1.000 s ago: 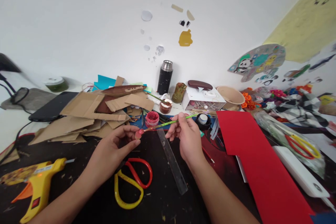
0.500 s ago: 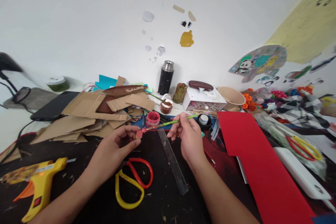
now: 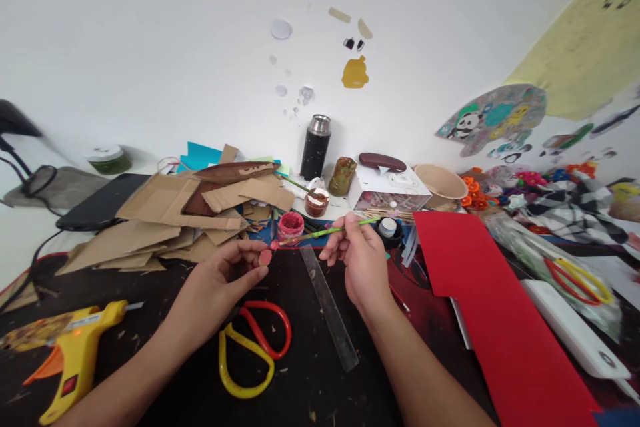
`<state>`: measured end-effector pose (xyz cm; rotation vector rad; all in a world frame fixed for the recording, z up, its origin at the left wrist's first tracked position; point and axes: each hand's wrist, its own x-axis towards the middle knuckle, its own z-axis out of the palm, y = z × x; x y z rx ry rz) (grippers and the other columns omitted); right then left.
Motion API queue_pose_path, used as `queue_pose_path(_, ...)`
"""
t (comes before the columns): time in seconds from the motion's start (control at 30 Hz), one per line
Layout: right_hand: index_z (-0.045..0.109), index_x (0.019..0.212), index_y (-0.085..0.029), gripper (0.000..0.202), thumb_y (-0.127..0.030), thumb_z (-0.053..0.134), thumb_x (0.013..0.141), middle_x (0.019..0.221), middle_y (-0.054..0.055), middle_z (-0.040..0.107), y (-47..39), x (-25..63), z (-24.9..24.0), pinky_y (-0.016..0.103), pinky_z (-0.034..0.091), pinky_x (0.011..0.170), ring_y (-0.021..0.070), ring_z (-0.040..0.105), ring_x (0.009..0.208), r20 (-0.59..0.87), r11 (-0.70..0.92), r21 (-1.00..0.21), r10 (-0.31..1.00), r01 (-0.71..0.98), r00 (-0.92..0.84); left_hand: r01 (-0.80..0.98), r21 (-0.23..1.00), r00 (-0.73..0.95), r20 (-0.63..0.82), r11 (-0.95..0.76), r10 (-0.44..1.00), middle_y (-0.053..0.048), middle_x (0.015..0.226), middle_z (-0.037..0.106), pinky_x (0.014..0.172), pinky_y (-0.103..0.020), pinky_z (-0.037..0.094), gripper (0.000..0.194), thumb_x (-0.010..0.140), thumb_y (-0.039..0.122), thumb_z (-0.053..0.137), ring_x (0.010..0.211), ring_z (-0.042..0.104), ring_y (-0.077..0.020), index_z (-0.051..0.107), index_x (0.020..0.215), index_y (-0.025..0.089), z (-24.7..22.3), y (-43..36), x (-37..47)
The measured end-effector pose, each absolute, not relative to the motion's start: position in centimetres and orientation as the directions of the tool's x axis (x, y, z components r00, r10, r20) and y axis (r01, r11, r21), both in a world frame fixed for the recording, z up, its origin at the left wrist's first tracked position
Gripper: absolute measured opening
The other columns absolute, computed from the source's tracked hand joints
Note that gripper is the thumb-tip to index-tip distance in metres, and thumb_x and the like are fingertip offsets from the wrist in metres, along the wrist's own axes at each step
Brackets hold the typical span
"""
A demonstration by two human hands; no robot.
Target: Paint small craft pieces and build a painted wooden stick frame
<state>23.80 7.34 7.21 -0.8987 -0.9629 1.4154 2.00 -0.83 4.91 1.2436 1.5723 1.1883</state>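
brush (image 3: 320,233) and pink disc (image 3: 265,257) were held above the counter (image 3: 300,380).
the grip of the left hand (image 3: 227,287) was closed in a pinch on the disc; that of the right hand (image 3: 363,263) was closed around the brush, tip beside the disc, contact not discernible. an open pink-red jar (image 3: 290,224) stood behind; a ruler (image 3: 330,307) lay between the hands.

Bare hands (image 3: 364,263) and bare forearms (image 3: 150,357)

Dark tabletop (image 3: 200,387), 1 yellow glue gun (image 3: 83,340), red-and-yellow scissors (image 3: 253,345), 1 ruler (image 3: 330,310), red card (image 3: 480,307), piled cardboard (image 3: 130,250)
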Motion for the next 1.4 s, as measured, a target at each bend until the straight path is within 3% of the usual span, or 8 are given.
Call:
queue_pose_path(0.17,0.069,0.087,-0.019,0.053,-0.070,0.080,0.088,0.058,-0.001,0.069,7.09,23.60,7.02,0.021,0.047,0.040,0.0163,0.070,0.046,0.007,-0.036,-0.932,0.993,-0.361,-0.116,0.240,0.969,-0.195,-0.018,0.065,0.981,-0.006,0.095,0.080,0.079,-0.038,0.061,0.050,0.078,0.059,0.083,0.087,0.074,-0.0259,0.077,0.113,0.023,5.00,-0.82,2.00)
queue_pose_path(1.4,0.070,0.086,-0.018,0.052,-0.069,0.081,0.088,0.057,-0.002,0.069,7.18,23.66,7.07,0.019,0.048,0.040,0.0144,0.068,0.045,0.019,-0.005,-0.934,0.998,-0.358,-0.064,0.160,0.978,-0.201,-0.098,0.132,0.975,-0.007,0.095,0.080,0.080,-0.037,0.060,0.055,0.074,0.059,0.088,0.089,0.074,-0.0261,0.078,0.113,0.021,5.09,-0.94,2.18)
